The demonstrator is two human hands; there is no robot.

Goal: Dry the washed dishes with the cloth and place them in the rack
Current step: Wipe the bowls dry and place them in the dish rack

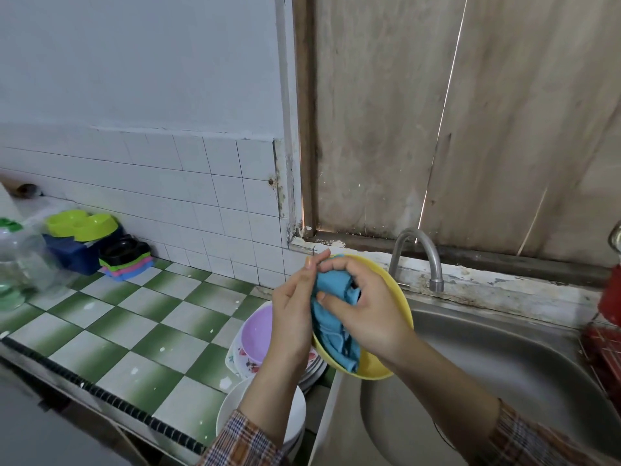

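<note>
A yellow bowl [398, 294] is held tilted on edge above the left rim of the sink. My left hand [294, 317] grips its left rim. My right hand [363, 307] bunches a blue cloth [331, 317] inside the bowl, fingers curled round it. Below my hands lies a stack of washed dishes: a purple bowl [257, 331] on a flowered plate [240, 361]. A white bowl [235, 401] stands nearer the counter's front edge. A red wire rack [601, 351] shows at the right edge.
A steel sink [487, 364] fills the lower right, with a curved tap [423, 253] behind it. The green and white checkered counter [134, 331] runs left. Green, blue and pink plastic containers [84, 237] stand at the back wall, a clear jar [20, 264] at far left.
</note>
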